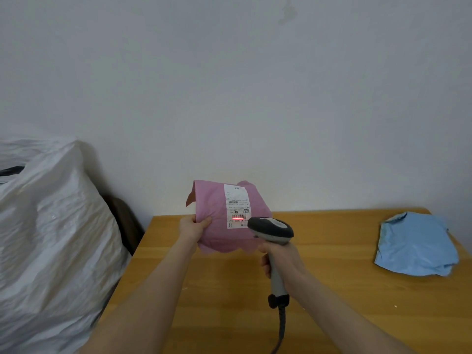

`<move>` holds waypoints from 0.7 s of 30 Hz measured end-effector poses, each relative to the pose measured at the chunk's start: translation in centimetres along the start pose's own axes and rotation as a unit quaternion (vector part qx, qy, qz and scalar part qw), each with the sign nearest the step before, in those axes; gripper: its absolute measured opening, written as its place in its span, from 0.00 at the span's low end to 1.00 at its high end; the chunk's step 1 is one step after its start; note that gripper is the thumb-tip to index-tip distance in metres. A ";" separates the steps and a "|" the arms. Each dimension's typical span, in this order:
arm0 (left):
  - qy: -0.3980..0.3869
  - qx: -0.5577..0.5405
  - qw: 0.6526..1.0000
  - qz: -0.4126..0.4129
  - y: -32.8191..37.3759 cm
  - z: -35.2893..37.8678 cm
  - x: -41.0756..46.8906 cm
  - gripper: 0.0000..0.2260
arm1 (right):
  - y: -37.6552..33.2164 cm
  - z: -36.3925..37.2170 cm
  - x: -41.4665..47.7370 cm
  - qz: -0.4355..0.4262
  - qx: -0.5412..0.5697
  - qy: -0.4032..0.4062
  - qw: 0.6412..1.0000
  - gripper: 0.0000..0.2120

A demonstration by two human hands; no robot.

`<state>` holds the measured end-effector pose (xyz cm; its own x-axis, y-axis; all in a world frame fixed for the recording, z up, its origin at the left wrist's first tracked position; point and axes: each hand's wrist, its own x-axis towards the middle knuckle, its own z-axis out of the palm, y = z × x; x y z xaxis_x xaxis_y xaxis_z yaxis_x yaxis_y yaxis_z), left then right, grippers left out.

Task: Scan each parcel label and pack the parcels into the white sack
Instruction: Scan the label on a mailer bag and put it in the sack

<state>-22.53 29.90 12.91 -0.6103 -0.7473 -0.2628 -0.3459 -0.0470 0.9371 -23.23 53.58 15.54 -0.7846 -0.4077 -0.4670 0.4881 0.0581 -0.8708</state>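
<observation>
Pink parcel (219,221), soft crumpled plastic mailer, held upright above the wooden table (332,290), white label (237,206) running lengthwise top to bottom, red scan line across its lower barcode, left hand (193,227) pinching the left edge, right hand (282,264) wrapped round the scanner (272,229) handle, white sack (51,238) at left

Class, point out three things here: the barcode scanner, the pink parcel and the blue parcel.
barcode scanner (272,227), head view, on its dark head.
pink parcel (212,203), head view, on bare pink wrapping.
blue parcel (415,244), head view, on its middle.
</observation>
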 end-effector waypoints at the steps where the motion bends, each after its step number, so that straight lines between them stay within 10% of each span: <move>1: 0.001 0.001 1.000 0.000 0.0 0.0 0.0 0.18 | 0.0 0.0 0.0 0.001 -0.001 0.000 1.000 0.05; 21: 0.037 0.034 0.999 0.020 1.0 -2.4 -1.5 0.18 | -0.2 0.5 -0.2 -0.021 0.005 -0.033 0.999 0.03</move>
<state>-20.24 29.41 14.75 -0.5716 -0.7946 -0.2047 -0.3714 0.0281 0.9281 -22.99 53.15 15.92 -0.7779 -0.4688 -0.4186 0.4591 0.0309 -0.8878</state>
